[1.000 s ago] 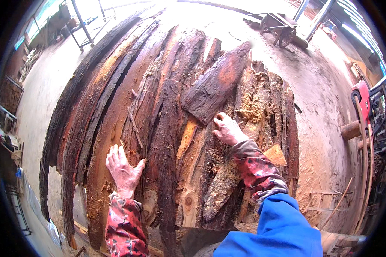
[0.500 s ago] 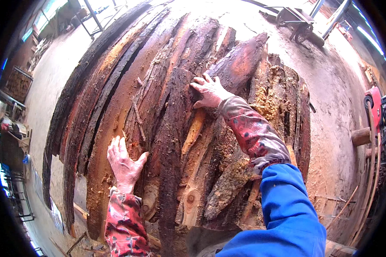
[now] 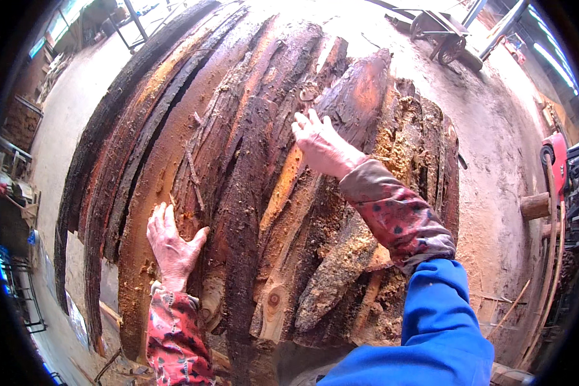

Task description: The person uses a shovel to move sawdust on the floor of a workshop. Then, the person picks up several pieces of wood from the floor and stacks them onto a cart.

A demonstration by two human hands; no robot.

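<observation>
Long bark-covered wood slabs lie side by side in a wide pile before me. My left hand (image 3: 175, 248) rests on a brown slab (image 3: 138, 276) at the left, thumb and fingers apart. Further up, my right hand (image 3: 323, 145) is over the middle of the pile, its fingers apart, beside the lower end of a thick slab with an orange patch (image 3: 365, 87). Whether its fingertips touch the wood I cannot tell. Between the hands runs a dark, rough-barked slab (image 3: 243, 199). A pale slab with a round knot (image 3: 275, 301) shows nearer me.
Yellowish sawdust (image 3: 405, 138) covers slabs on the right. A wheeled cart (image 3: 441, 32) stands on the floor at the far right. Along the right side are a red machine part (image 3: 556, 161), a short log (image 3: 535, 206) and thin poles (image 3: 555, 270). A metal frame (image 3: 130, 29) stands far left.
My right hand has drawn back slightly toward the right across the wood, its fingers less spread. The pile sits a little further left in view. My left hand keeps its place on the slab.
</observation>
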